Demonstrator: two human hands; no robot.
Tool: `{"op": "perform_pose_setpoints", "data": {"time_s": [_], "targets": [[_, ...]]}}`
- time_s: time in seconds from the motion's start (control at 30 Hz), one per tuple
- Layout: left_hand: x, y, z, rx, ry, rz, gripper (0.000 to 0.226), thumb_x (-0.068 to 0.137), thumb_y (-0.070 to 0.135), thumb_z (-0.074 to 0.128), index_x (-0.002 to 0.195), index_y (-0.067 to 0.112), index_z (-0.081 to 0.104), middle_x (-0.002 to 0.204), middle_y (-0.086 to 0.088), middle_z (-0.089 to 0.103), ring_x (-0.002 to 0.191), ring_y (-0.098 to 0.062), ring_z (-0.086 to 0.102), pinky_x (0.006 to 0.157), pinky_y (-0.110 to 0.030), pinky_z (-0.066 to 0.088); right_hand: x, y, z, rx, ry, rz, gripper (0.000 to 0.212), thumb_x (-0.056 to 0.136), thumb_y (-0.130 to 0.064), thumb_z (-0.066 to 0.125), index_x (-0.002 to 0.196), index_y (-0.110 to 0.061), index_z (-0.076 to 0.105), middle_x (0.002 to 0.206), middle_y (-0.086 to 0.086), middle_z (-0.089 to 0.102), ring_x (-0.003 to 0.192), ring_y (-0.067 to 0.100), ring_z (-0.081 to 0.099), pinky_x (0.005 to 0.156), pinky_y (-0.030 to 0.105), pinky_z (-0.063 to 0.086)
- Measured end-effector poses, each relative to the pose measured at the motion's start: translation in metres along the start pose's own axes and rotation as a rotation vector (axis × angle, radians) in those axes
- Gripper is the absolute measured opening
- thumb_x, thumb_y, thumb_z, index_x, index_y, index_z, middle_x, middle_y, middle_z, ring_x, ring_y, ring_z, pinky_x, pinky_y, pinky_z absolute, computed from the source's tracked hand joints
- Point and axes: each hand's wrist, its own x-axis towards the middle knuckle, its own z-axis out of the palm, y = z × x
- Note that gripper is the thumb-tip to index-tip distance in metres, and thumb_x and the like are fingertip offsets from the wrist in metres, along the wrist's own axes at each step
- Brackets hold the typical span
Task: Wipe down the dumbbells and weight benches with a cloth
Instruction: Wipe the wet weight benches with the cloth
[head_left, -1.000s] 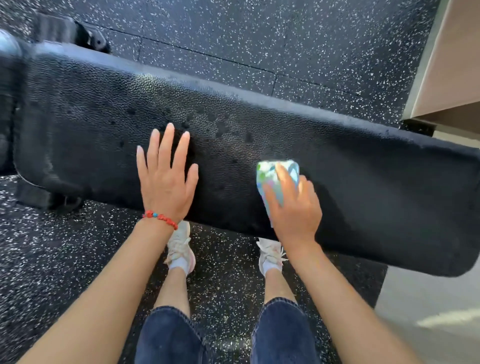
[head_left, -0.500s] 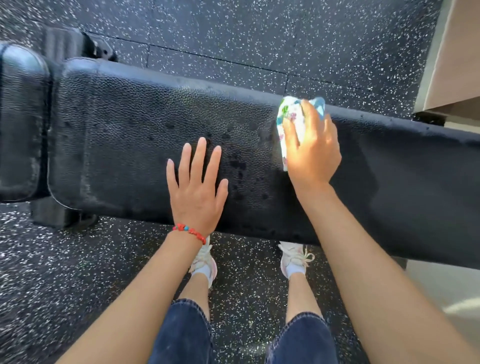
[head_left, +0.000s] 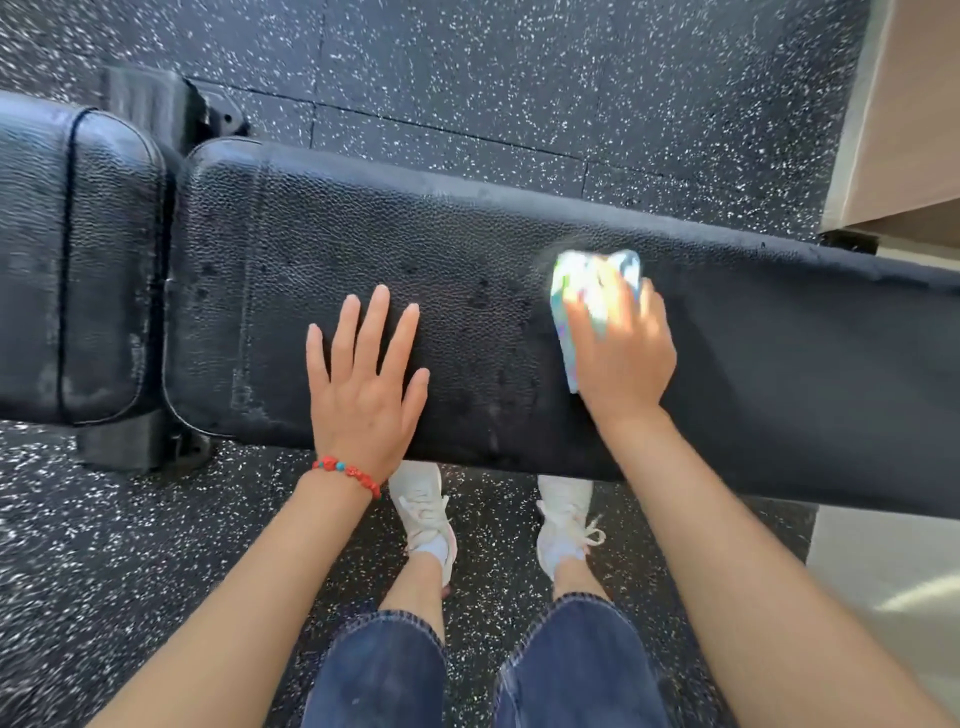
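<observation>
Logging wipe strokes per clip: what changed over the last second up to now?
The right hand kept the cloth and swept it across the bench pad: from the near edge to the far edge, now part way back toward the near side. Nothing was let go. The left hand stayed flat and open on the pad. The dark spots between the hands remain.

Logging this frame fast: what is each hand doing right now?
Left hand: open, flat on the bench pad, holding nothing.
Right hand: closed on the cloth, pressing it to the pad.
</observation>
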Motion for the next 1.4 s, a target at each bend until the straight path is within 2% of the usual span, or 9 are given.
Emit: {"op": "perform_pose_setpoints", "data": {"time_s": [0.07, 0.17, 0.3, 0.43, 0.6, 0.9, 1.1, 1.27, 1.4], "targets": [[0.000, -0.001, 0.001, -0.001, -0.003, 0.018, 0.052, 0.093, 0.032, 0.041, 0.142, 0.017, 0.034, 0.149, -0.012, 0.033, 0.137, -0.032, 0.025, 0.109, -0.056, 0.017, 0.033, -0.016, 0.000, 0.149, -0.051, 0.139, 0.036, 0.091, -0.031, 0.049, 0.123, -0.015, 0.055, 0.127, 0.015, 0.053, 0.109, 0.030, 0.052, 0.086, 0.037, 0.046], [0.001, 0.001, 0.002, -0.011, 0.009, 0.006, 0.051, 0.093, 0.032, 0.041, 0.142, 0.017, 0.034, 0.149, -0.012, 0.034, 0.137, -0.031, 0.025, 0.110, -0.056, 0.015, 0.047, -0.027, 0.003, 0.040, 0.072, 0.034, 0.040, 0.088, -0.038, 0.045, 0.113, -0.012, 0.062, 0.105, 0.014, 0.065, 0.086, 0.032, 0.061, 0.066, 0.034, 0.048], [0.001, 0.000, 0.003, -0.002, 0.026, 0.000, 0.052, 0.092, 0.031, 0.042, 0.141, 0.017, 0.035, 0.148, -0.012, 0.035, 0.137, -0.031, 0.026, 0.109, -0.056, 0.017, -0.004, -0.030, 0.012, -0.101, 0.166, -0.092, 0.029, 0.093, -0.035, 0.047, 0.109, -0.014, 0.058, 0.079, 0.009, 0.063, 0.062, 0.024, 0.056, 0.057, 0.030, 0.043], [0.001, 0.000, 0.003, 0.001, 0.026, 0.004, 0.052, 0.092, 0.032, 0.041, 0.141, 0.017, 0.034, 0.148, -0.012, 0.035, 0.136, -0.031, 0.025, 0.108, -0.057, 0.019, -0.076, -0.039, 0.003, -0.099, 0.031, -0.271, 0.028, 0.091, -0.036, 0.051, 0.113, -0.020, 0.051, 0.071, 0.007, 0.056, 0.057, 0.023, 0.049, 0.052, 0.030, 0.037], [0.002, 0.000, 0.000, -0.040, 0.027, 0.006, 0.050, 0.092, 0.031, 0.042, 0.140, 0.016, 0.038, 0.148, -0.013, 0.036, 0.136, -0.031, 0.025, 0.109, -0.055, 0.017, -0.033, -0.031, 0.006, -0.081, 0.018, -0.477, 0.028, 0.095, -0.039, 0.044, 0.109, -0.017, 0.054, 0.068, 0.007, 0.052, 0.057, 0.024, 0.047, 0.051, 0.033, 0.036], [0.009, -0.052, -0.017, -0.034, 0.096, -0.147, 0.049, 0.092, 0.028, 0.045, 0.138, 0.010, 0.041, 0.146, -0.017, 0.036, 0.135, -0.034, 0.027, 0.109, -0.054, 0.017, 0.036, -0.068, 0.027, -0.103, 0.180, -0.216, 0.031, 0.086, -0.037, 0.052, 0.103, -0.015, 0.067, 0.074, 0.007, 0.062, 0.063, 0.022, 0.059, 0.053, 0.029, 0.048], [0.010, -0.091, -0.016, -0.044, 0.041, -0.097, 0.051, 0.092, 0.028, 0.043, 0.140, 0.010, 0.038, 0.148, -0.017, 0.033, 0.136, -0.035, 0.025, 0.109, -0.054, 0.017, -0.063, -0.091, 0.022, -0.093, 0.075, -0.413, 0.024, 0.093, -0.038, 0.049, 0.108, -0.020, 0.053, 0.064, 0.005, 0.048, 0.053, 0.021, 0.044, 0.048, 0.031, 0.034], [0.008, -0.096, -0.018, -0.093, 0.026, -0.054, 0.053, 0.092, 0.029, 0.043, 0.140, 0.010, 0.038, 0.149, -0.016, 0.032, 0.137, -0.033, 0.022, 0.110, -0.051, 0.013, -0.046, -0.093, 0.021, -0.086, 0.042, -0.562, 0.028, 0.094, -0.039, 0.043, 0.109, -0.017, 0.053, 0.065, 0.006, 0.050, 0.054, 0.023, 0.046, 0.048, 0.033, 0.037], [0.007, -0.099, -0.020, -0.120, 0.011, -0.038, 0.053, 0.091, 0.029, 0.043, 0.140, 0.010, 0.039, 0.149, -0.016, 0.032, 0.138, -0.032, 0.021, 0.111, -0.050, 0.012, 0.012, -0.120, 0.037, -0.101, 0.165, -0.332, 0.028, 0.087, -0.037, 0.053, 0.105, -0.016, 0.061, 0.070, 0.010, 0.057, 0.058, 0.027, 0.055, 0.047, 0.030, 0.043]]}}
